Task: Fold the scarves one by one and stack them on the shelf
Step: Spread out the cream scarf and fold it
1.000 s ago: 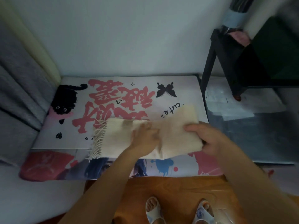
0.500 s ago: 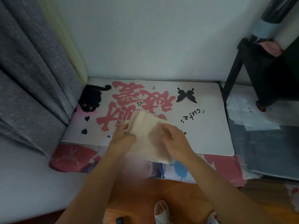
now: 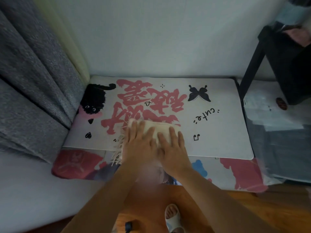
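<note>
The cream scarf (image 3: 159, 130) lies folded into a compact pad on the printed mat (image 3: 218, 125), toward the mat's near edge and a little left of its middle. Its fringe (image 3: 117, 148) spills out past the left end and over the mat's near edge, so the bundle's long axis appears to run left to right, parallel to that edge.

Both hands are flat on top of it. The left hand (image 3: 139, 143) covers the fringed left end, fingers (image 3: 134, 130) straight and spread, pressing down and gripping nothing. The right hand (image 3: 171, 148) lies just beside it over the right half, fingers likewise extended and released, palm on the cloth. The two hands touch or nearly touch at the middle of the bundle.

The fold looks finished and is being smoothed. The black shelf (image 3: 252, 64) stands well apart, beyond the mat's far right corner, so the bundle would have to travel rightward and away; the right hand is the nearer one to that side. Lifting probably calls for fingers slid under both short ends, since the loose fringe on the left could let the layers slip open.
</note>
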A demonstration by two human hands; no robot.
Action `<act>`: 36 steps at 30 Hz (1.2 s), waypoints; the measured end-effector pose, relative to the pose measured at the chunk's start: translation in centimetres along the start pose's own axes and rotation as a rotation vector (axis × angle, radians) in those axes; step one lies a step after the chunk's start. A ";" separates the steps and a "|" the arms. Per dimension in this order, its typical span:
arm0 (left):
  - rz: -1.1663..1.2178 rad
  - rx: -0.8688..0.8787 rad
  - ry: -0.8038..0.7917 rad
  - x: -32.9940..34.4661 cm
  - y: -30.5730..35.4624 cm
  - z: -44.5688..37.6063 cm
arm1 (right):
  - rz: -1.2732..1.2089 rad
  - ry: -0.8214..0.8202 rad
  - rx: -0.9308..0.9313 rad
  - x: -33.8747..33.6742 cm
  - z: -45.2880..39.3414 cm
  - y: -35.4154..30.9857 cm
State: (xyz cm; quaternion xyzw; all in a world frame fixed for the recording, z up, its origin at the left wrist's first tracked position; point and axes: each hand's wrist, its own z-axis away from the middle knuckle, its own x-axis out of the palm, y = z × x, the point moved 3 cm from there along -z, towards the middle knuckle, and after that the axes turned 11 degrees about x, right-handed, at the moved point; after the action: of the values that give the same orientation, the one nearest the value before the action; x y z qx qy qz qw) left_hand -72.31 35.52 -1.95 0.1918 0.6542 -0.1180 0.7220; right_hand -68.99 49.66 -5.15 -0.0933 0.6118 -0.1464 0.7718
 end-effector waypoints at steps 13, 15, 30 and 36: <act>0.031 -0.133 -0.181 4.7 -3.5 -1.3 | -0.094 0.145 0.068 -1.7 -0.4 -3.7; 0.060 -0.133 -0.165 4.5 -3.5 -1.5 | 0.000 0.032 0.079 0.4 -0.8 -1.2; -0.068 -0.026 -0.149 3.9 -4.3 -1.4 | -1.380 -0.310 0.994 -0.9 -0.9 -0.2; -0.031 0.055 -0.043 0.3 -0.5 0.1 | -1.389 -0.379 1.040 -3.1 0.2 0.8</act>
State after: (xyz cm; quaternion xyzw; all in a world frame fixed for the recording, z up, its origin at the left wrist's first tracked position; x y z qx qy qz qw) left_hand -72.43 35.07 -2.36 0.1989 0.6379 -0.1510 0.7285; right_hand -69.38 51.47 -2.48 -0.1039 0.1351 -0.8231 0.5418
